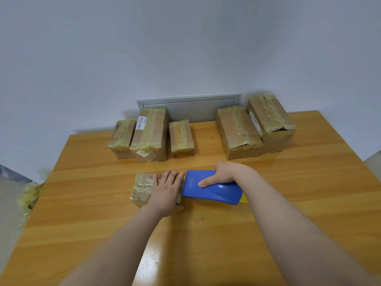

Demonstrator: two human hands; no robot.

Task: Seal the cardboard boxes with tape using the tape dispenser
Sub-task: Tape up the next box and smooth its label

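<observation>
Left hand (168, 190) on box (143, 188) beside dispenser (214, 193)

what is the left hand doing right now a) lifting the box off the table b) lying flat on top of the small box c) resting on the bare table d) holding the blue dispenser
b: the left hand lies with straight fingers on top of the small box, while the right hand grips the blue tape dispenser beside it.

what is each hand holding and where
The right hand grips the blue tape dispenser over its far edge, thumb on top. The left hand holds nothing, pressing flat on the small taped box.
</observation>
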